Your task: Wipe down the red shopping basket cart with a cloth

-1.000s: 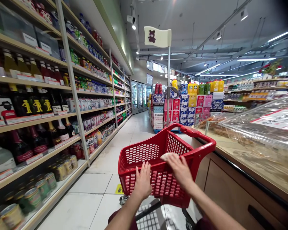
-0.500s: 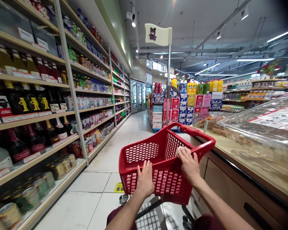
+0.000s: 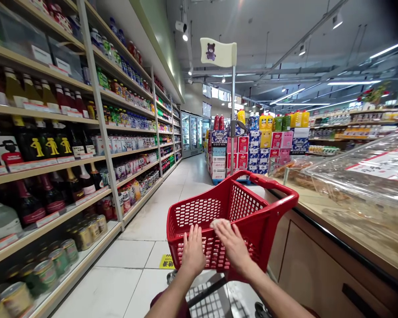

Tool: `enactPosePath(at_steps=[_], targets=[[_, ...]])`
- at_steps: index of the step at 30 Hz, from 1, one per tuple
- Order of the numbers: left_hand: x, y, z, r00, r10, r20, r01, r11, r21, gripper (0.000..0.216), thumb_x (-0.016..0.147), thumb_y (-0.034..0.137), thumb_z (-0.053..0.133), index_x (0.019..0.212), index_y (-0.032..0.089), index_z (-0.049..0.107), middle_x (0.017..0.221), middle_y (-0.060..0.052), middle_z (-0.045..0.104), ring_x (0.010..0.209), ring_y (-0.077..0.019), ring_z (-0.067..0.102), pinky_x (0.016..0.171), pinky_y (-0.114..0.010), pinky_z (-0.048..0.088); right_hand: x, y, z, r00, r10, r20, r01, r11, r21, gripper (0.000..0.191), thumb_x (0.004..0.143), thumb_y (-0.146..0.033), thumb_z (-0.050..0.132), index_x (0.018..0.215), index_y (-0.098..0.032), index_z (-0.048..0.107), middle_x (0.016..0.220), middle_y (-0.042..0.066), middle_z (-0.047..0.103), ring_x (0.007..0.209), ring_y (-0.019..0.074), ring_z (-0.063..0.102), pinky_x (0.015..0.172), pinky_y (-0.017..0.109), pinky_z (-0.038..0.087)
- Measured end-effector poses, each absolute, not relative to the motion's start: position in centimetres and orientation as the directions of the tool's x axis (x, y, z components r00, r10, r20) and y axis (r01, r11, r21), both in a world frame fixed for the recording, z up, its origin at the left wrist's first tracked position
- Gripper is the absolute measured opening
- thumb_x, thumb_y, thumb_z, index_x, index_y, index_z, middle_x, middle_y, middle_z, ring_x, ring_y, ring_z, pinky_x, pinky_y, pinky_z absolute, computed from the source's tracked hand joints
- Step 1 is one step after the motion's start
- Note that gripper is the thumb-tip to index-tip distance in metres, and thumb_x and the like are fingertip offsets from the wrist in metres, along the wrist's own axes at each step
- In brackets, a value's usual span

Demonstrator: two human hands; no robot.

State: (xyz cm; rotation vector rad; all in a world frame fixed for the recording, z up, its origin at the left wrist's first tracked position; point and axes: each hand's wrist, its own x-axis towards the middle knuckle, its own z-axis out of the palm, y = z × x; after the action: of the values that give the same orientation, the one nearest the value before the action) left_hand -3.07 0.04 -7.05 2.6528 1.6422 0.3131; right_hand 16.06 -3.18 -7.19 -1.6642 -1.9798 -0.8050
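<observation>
A red plastic shopping cart (image 3: 276, 212) with perforated basket walls stands right in front of me, its near side turned toward me. My left hand (image 3: 194, 252) lies on the near rim and wall, fingers stretched out flat, holding nothing that I can see. To the right along the same rim, my right hand (image 3: 235, 248) presses a crumpled white wipe (image 3: 215, 223) against the plastic. Most of the wipe is hidden under the fingers. The visible inside of the basket holds no goods.
Shelves of bottles and cans (image 3: 69, 249) line the left side. A counter (image 3: 313, 203) with clear plastic covers (image 3: 354, 176) runs close on the right. Stacked drink boxes (image 3: 243, 160) stand ahead beside a pole with a bear flag (image 3: 223, 53). A yellow floor sticker (image 3: 166, 261) marks the tiles.
My right hand has slid the wipe left along the near rim, away from the handle end and toward my left hand. My left hand has shifted slightly left.
</observation>
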Motion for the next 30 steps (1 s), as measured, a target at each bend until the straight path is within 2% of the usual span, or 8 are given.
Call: enactPosePath(at_steps=[2,7,11,13,17,19,24,30], targets=[[-3.2,0.0,-7.0,0.450,0.879,0.157,0.877,-0.468,0.111,0.078,0.064,0.014,0.037,0.138,0.009,0.012,0.146,-0.004,0.007,0.134,-0.0179,-0.002,0.109,-0.040,0.002,15.8,-3.1,-7.1,-0.229,0.740,0.632,0.973,0.155,0.171,0.060,0.071,-0.002,0.036,0.124,-0.029,0.045,0.129,-0.003,0.048,0.122,0.0155,0.036,0.101,0.038,0.022],[-2.7,-0.7,-6.6,0.452,0.880,0.143,0.876,-0.468,0.115,0.078,0.067,0.021,0.037,0.138,0.007,0.008,0.146,-0.006,0.000,0.133,-0.0212,-0.008,0.108,-0.043,-0.001,17.9,-2.9,-6.1,0.110,0.743,0.661,0.985,-0.168,0.025,0.055,0.072,-0.001,0.034,0.121,-0.020,0.050,0.131,0.005,0.045,0.123,0.0227,0.036,0.099,0.045,0.024],[-2.6,-0.9,-6.6,0.494,0.860,0.126,0.855,-0.507,0.111,0.076,0.068,0.021,0.035,0.138,0.008,0.008,0.147,-0.006,0.000,0.133,-0.0192,-0.007,0.109,-0.041,0.000,15.2,-2.9,-7.4,-0.144,0.775,0.616,0.988,0.073,0.139,0.060,0.072,0.001,0.034,0.125,-0.025,0.045,0.133,0.000,0.043,0.125,0.0173,0.032,0.102,0.038,0.021],[-2.9,-0.7,-6.8,0.475,0.872,0.119,0.867,-0.487,0.106,0.077,0.067,0.019,0.036,0.138,0.008,0.008,0.147,-0.005,0.002,0.133,-0.0183,-0.005,0.109,-0.039,0.002,15.0,-3.0,-7.7,-0.197,0.779,0.596,0.980,0.132,0.152,0.062,0.071,0.000,0.034,0.125,-0.027,0.044,0.132,-0.001,0.043,0.125,0.0162,0.033,0.103,0.038,0.019],[-3.5,-0.3,-7.5,0.381,0.910,0.162,0.910,-0.401,0.109,0.077,0.066,0.017,0.037,0.137,0.006,0.010,0.146,-0.007,0.004,0.133,-0.0191,-0.003,0.109,-0.039,0.003,18.0,-3.4,-6.9,0.094,0.782,0.616,0.989,-0.142,0.029,0.059,0.072,0.001,0.030,0.123,-0.023,0.048,0.134,0.003,0.041,0.125,0.0205,0.032,0.101,0.045,0.021],[-3.5,-0.3,-7.7,0.385,0.907,0.172,0.908,-0.406,0.107,0.076,0.067,0.019,0.037,0.137,0.006,0.010,0.146,-0.007,0.005,0.133,-0.0200,-0.004,0.109,-0.040,0.004,18.0,-3.4,-7.1,0.141,0.767,0.626,0.982,-0.188,0.008,0.059,0.074,0.001,0.028,0.124,-0.023,0.046,0.135,0.002,0.039,0.126,0.0208,0.031,0.100,0.045,0.023],[-3.7,-0.2,-7.7,0.420,0.894,0.152,0.894,-0.437,0.101,0.078,0.065,0.015,0.038,0.138,0.008,0.008,0.146,-0.006,0.005,0.133,-0.0188,-0.002,0.109,-0.038,0.006,15.3,-3.1,-8.8,-0.204,0.802,0.561,0.979,0.154,0.136,0.065,0.072,0.002,0.030,0.129,-0.028,0.039,0.134,-0.003,0.040,0.126,0.0151,0.031,0.103,0.038,0.020],[-3.9,-0.3,-7.5,0.370,0.917,0.147,0.903,-0.392,0.175,0.079,0.063,0.013,0.039,0.137,0.005,0.011,0.147,-0.008,0.005,0.133,-0.0205,-0.002,0.108,-0.038,0.003,18.5,-2.7,-8.0,0.150,0.779,0.609,0.984,-0.180,-0.012,0.062,0.073,0.003,0.026,0.126,-0.023,0.044,0.136,0.002,0.037,0.127,0.0205,0.028,0.100,0.046,0.022]])
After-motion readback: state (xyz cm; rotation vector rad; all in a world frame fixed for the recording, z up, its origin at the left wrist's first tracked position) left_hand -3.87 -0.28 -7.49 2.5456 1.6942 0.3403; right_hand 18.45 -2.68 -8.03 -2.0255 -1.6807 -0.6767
